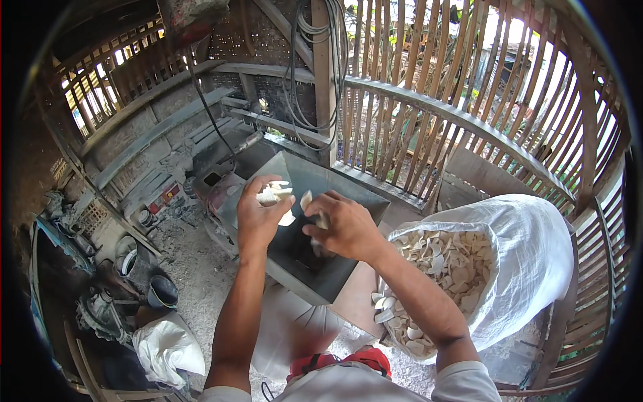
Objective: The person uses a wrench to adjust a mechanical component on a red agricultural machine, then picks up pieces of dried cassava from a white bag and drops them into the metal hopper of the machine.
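Off-white pieces (pixel 271 194): left hand (pixel 258 218) is gripping several.
Below its fingertips, a metal hopper (pixel 313 276) is gaping; right hand (pixel 347 229) is curling near blurred pieces, grip unclear. Keeping fingers low is probably limiting spills.

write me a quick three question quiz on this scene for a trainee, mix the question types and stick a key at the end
1. True or false: the bulging white sack on the person's right is tied shut.
2. Fill in the missing word: the right hand is held over an open grey metal ____.
3. What does the left hand hold?
a) a dark bucket
b) pale pieces
c) a coil of cable

Key:
1. False; its mouth is open, showing pale chips.
2. Bin.
3. b, pale pieces.
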The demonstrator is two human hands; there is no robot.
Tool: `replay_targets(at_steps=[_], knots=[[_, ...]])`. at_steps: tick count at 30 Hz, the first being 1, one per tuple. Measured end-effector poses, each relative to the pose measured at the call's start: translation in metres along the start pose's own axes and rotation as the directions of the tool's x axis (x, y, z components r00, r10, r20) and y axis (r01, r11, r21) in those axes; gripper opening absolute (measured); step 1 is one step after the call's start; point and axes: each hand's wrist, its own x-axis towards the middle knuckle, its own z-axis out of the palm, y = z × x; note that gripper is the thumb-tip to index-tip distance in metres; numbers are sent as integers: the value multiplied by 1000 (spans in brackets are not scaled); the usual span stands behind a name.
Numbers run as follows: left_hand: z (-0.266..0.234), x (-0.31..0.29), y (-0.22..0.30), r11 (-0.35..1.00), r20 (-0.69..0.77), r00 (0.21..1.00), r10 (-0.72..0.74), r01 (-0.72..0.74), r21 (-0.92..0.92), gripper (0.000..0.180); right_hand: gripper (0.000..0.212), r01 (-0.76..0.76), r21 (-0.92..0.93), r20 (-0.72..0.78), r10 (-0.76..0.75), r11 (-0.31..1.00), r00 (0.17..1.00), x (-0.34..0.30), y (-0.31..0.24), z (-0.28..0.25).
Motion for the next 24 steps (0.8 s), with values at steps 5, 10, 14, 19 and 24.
replay_targets(at_steps=[5,10,14,19,24], knots=[[1,-1,1,1000,1,1000,-1,1,14,38,29,45,-169,7,-44,985,999,-13,-35,-25],[-5,-1,0,998,21,998,-59,60,-37,38,36,451,-218,64,-449,865,891,-37,-153,-63],[-5,-4,9,997,32,997,-70,70,-12,39,37,708,-264,203,-680,655,705,-57,-198,-74],[-7,3,-3,966,79,997,15,-35,257,41,39,745,-321,274,-696,585,664,-62,-194,-78],[-6,-5,-8,984,94,994,-57,40,172,41,40,735,-350,307,-670,581,676,-63,-188,-78]])
